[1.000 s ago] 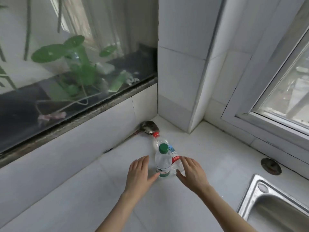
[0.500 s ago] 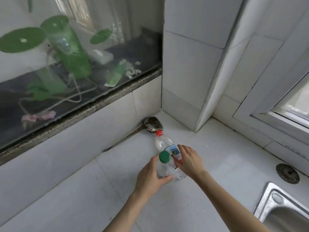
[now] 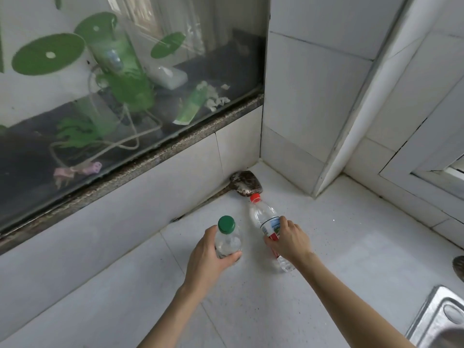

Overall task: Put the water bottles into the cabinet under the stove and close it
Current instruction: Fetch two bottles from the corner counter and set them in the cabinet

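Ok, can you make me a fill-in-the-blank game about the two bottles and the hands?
1. The left hand holds the bottle with the ____ cap.
2. The right hand holds the bottle with the ____ cap.
3. The metal thing at the lower right corner is a ____.

Missing words: green; red; sink

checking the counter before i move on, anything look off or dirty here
Yes: a dark, crusted pad or brush sits in the counter's back corner, and grime lines the seam below the window ledge. The green-capped bottle and red-capped bottle look capped and intact, with no spill visible.
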